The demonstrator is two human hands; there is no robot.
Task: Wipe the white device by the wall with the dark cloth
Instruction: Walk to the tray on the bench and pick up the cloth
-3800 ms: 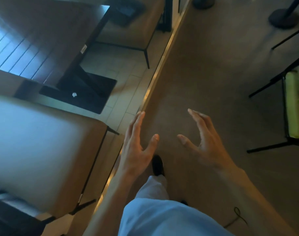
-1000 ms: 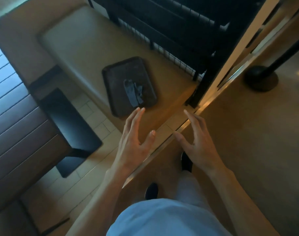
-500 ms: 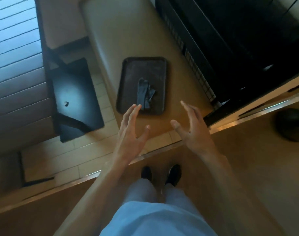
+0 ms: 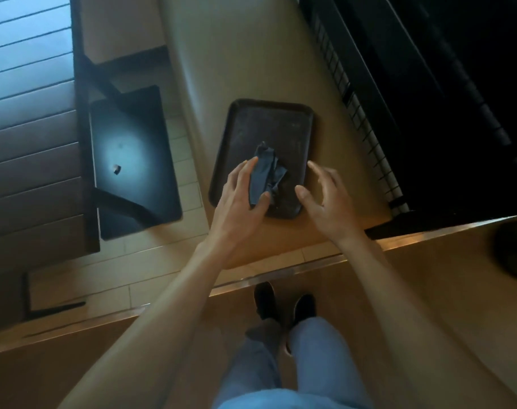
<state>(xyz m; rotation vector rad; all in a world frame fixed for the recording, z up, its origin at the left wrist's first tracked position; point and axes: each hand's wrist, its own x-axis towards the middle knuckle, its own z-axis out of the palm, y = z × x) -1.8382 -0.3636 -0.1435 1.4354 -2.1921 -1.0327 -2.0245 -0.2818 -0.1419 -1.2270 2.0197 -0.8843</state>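
Note:
A crumpled dark cloth (image 4: 266, 172) lies on a dark tray (image 4: 269, 119) that rests on a tan padded bench (image 4: 251, 54). My left hand (image 4: 236, 208) is on the cloth, with fingers along its left side and the thumb against its near right edge, pinching it. My right hand (image 4: 328, 208) hovers open over the tray's near right corner, fingers spread, holding nothing. No white device is in view.
A dark slatted table (image 4: 30, 143) with a black base plate (image 4: 133, 160) stands left of the bench. A black grille and dark partition (image 4: 428, 113) run along the right. A metal floor strip (image 4: 281, 276) crosses in front of my shoes (image 4: 284, 305). A round black stand base (image 4: 513, 249) sits far right.
I walked up to the bench and stopped in front of the tray. Both hands reached forward; my left hand has come down onto the cloth and closed around it.

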